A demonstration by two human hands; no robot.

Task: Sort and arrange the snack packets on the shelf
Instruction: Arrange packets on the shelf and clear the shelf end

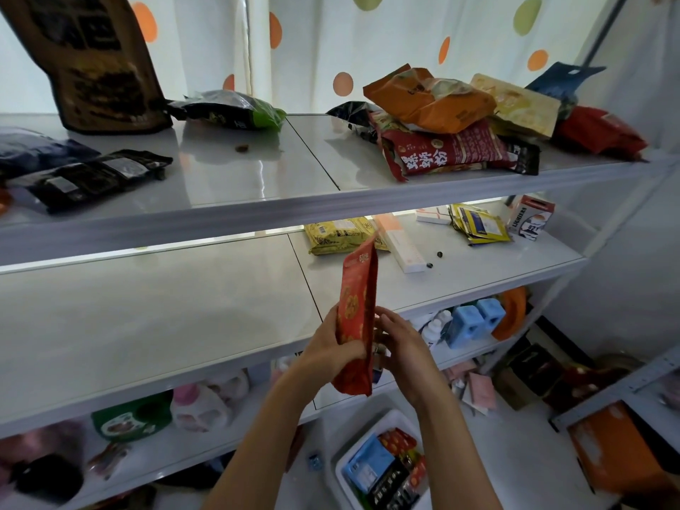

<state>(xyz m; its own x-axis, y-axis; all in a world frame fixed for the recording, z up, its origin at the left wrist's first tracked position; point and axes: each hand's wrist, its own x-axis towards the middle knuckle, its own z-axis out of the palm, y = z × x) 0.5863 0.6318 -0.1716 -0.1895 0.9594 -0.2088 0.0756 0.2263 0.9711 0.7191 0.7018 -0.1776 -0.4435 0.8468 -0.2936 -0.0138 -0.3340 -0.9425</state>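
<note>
A red snack packet [356,311] stands upright in front of the middle shelf [147,311], held between both hands. My left hand [331,349] grips its lower left side. My right hand [399,342] holds its right edge with curled fingers. On the top shelf [257,171] lies a pile of packets at the right, with an orange one [430,99] on a red one [445,149]. Black packets [92,178] lie at the left, and a tall brown bag [88,60] stands behind them. A yellow packet [340,235] lies on the middle shelf.
A white bin [344,461] with several packets sits on the floor below my arms. Small yellow sachets [478,224], a white box [403,248] and a carton [531,217] lie on the middle shelf's right part. Bottles and blue items fill the lower shelves. A dotted curtain hangs behind.
</note>
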